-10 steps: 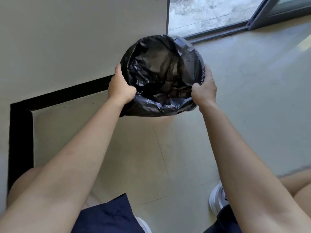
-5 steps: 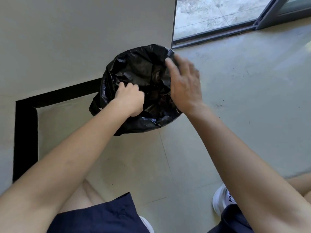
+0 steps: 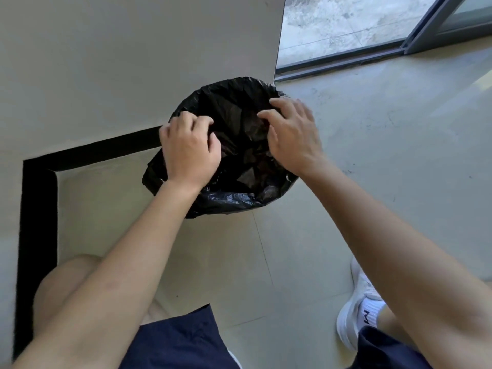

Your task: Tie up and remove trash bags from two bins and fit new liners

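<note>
Black trash bag (image 3: 234, 166) on pale floor (image 3: 372, 155) beside wall (image 3: 106, 62); left hand (image 3: 189, 153) fingers curled, gripping its rim; right hand (image 3: 292, 134) fingers spread, pressing inside

You have bright, even daylight here, coming in through the glass door (image 3: 346, 30) at upper right, where the ground outside looks nearly washed out. The floor (image 3: 399, 129) near it carries a pale sheen, and shadows are soft. The black bag (image 3: 234, 198) swallows detail (its inside folds perhaps hide more than you can read). Both hands look slightly soft, and straight lines bow toward the edges from the wide lens.
</note>
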`<state>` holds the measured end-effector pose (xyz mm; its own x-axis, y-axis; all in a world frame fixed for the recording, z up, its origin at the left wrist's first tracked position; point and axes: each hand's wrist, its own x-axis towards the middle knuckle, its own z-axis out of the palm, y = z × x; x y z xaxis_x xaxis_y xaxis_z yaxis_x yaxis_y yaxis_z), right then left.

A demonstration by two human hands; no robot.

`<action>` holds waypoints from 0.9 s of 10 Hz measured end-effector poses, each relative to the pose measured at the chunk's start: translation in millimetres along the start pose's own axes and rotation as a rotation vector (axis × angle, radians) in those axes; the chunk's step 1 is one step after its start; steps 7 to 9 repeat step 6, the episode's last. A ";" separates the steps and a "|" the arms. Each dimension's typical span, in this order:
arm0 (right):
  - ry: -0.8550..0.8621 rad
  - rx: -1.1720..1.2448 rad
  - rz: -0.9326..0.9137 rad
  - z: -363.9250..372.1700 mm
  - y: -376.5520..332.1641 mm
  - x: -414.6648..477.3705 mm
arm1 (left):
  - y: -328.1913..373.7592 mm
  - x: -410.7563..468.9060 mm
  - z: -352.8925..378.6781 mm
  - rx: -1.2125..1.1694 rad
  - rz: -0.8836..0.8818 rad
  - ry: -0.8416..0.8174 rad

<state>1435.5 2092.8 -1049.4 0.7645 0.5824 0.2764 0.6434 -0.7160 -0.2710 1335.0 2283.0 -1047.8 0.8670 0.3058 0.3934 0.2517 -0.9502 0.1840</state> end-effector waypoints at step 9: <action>-0.311 0.504 0.819 -0.4 12.5 -5.1 | -15.2 -3.8 3.5 -0.613 -0.859 -0.247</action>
